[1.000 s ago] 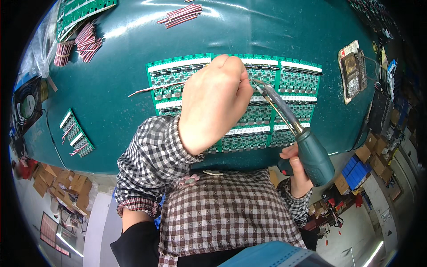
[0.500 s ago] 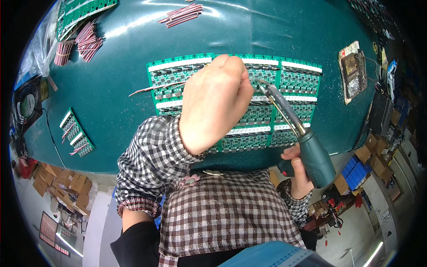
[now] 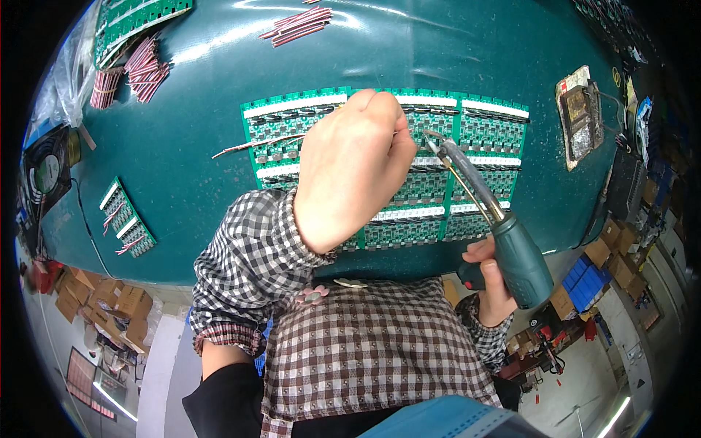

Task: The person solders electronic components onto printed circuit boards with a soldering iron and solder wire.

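Observation:
My left hand point(image 3: 358, 164) is closed over the middle of a panel of green circuit boards point(image 3: 491, 134). It pinches a thin red-and-white wire point(image 3: 259, 144), whose loose end sticks out to the left past the panel. The fingertips are mostly hidden behind the knuckles. My right hand point(image 3: 493, 281) grips a soldering iron point(image 3: 523, 263) with a dark green handle and a trigger. The iron's metal tip points up and left, just right of my left fingers, above the boards. Whether it touches a board I cannot tell.
Bundles of red-and-white wires point(image 3: 296, 28) lie at the back, with more bundles point(image 3: 146, 67) at the far left. A small board with wires point(image 3: 128, 219) rests at the left. A worn soldering-tip stand point(image 3: 579, 117) is at the right; a fan point(image 3: 47, 169) stands at the left edge.
The soldering iron has shifted slightly to the right, its tip a little farther from my left fingers. My left hand has barely moved.

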A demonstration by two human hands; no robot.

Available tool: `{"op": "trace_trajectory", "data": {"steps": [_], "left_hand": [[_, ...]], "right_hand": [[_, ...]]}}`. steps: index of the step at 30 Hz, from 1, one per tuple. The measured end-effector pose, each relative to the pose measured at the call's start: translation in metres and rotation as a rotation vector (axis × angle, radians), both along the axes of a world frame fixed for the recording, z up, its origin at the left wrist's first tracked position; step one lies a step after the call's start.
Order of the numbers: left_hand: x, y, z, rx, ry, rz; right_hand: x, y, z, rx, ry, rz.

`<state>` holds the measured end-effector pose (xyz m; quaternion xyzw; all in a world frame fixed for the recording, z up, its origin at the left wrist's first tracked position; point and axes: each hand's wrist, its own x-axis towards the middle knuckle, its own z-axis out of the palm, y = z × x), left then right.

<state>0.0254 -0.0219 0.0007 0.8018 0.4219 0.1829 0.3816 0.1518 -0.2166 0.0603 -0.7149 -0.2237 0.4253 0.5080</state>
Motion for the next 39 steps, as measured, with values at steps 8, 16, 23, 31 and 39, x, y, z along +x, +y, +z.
{"op": "trace_trajectory", "data": {"steps": [8, 16, 23, 31, 39], "left_hand": [[-0.0014, -0.0026, -0.0005, 0.043, -0.018, -0.01], [-0.0014, -0.0048, -0.0011, 0.046, 0.032, -0.013], [-0.0015, -0.0055, -0.0013, 0.044, 0.021, -0.003], [-0.0008, -0.0059, -0.0004, 0.063, 0.046, 0.005], [-0.0006, -0.0071, -0.0024, 0.056, 0.015, 0.016]], "right_hand": [[0.0013, -0.0026, 0.0006, -0.034, 0.064, -0.056], [-0.0033, 0.0063, 0.0044, -0.084, -0.044, -0.022], [-0.0032, 0.0035, 0.0036, -0.113, -0.049, -0.013], [-0.0024, 0.0038, 0.0025, -0.129, -0.081, 0.012], [-0.0022, 0.0061, 0.0017, -0.119, -0.125, 0.048]]}}
